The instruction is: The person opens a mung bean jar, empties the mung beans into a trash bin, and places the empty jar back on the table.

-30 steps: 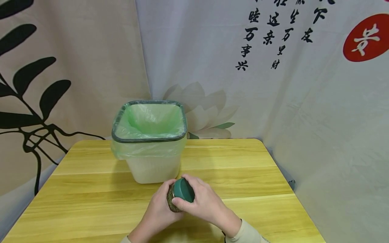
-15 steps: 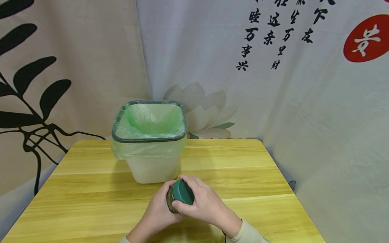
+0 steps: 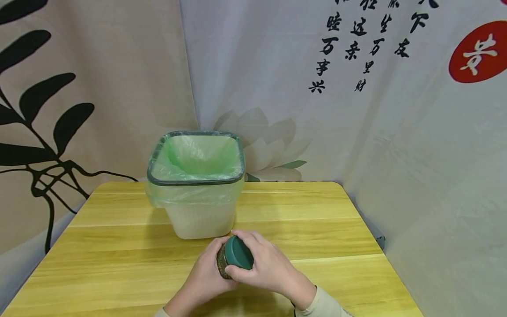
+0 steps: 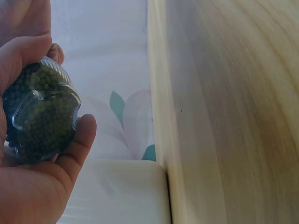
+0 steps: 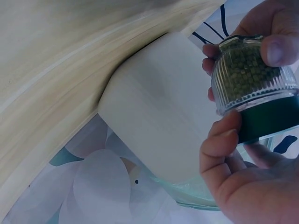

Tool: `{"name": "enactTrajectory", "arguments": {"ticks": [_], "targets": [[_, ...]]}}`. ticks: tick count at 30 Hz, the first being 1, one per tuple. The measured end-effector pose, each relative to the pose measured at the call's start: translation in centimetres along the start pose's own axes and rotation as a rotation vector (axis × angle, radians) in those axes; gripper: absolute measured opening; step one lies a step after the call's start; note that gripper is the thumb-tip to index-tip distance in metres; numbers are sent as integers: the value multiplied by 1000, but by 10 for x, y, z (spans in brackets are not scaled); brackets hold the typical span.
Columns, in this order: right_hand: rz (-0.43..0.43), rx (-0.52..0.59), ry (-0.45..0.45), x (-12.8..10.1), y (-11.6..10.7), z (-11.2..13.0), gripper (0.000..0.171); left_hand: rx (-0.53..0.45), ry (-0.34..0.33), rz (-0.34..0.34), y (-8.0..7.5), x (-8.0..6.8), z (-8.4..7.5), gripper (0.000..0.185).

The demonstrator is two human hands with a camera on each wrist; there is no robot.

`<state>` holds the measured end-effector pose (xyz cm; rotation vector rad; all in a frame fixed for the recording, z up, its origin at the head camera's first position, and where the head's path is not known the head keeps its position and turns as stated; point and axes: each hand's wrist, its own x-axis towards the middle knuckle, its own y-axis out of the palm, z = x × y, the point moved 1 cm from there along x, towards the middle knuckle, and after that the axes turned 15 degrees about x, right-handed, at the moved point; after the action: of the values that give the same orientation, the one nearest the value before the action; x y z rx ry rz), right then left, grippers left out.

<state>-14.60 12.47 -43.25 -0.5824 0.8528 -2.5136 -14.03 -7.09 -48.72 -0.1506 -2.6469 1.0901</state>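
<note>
A small clear ribbed jar [image 5: 243, 74] full of round green beans is held between both hands above the table. My left hand [image 3: 208, 268] grips the glass body, its fingers curled round the base, as the left wrist view shows with the beans [image 4: 46, 121] behind the glass. On the jar sits a dark green lid [image 3: 239, 252], gripped at its edge by the thumb and fingers of my right hand [image 3: 267, 264]. In the right wrist view the lid end points down and the fingers of the right hand wrap round it.
Just beyond the hands stands a white bin [image 3: 202, 220] with a dark rim [image 3: 194, 182] and a pale green bag [image 3: 198, 158] lining it. The wooden table [image 3: 317, 229] ends at a printed cloth backdrop [image 3: 257, 66] at the back.
Both hands keep their grip on the jar and lid. The lid and the right hand have shifted very slightly down in the head view; the bin stays in place.
</note>
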Motion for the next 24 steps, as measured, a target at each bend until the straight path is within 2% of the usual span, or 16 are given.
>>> {"name": "enactTrajectory", "arguments": {"ticks": [8, 13, 16, 19, 24], "targets": [[-5, -57, -66, 1, -2, 1, 75, -44, -23, 30, -1, -1, 0, 93], [-2, -116, -105, 1, -4, 2, 79, -22, 8, 11, -1, -2, 1, 92], [12, -139, -60, 1, -5, 2, 87, -18, 10, -20, -1, -3, 2, 90], [26, -116, 35, 0, -6, 4, 95, 11, 31, -68, 0, -4, 0, 88], [22, -22, 149, -1, -4, 6, 90, 68, 104, -116, 4, -6, -3, 84]]}}
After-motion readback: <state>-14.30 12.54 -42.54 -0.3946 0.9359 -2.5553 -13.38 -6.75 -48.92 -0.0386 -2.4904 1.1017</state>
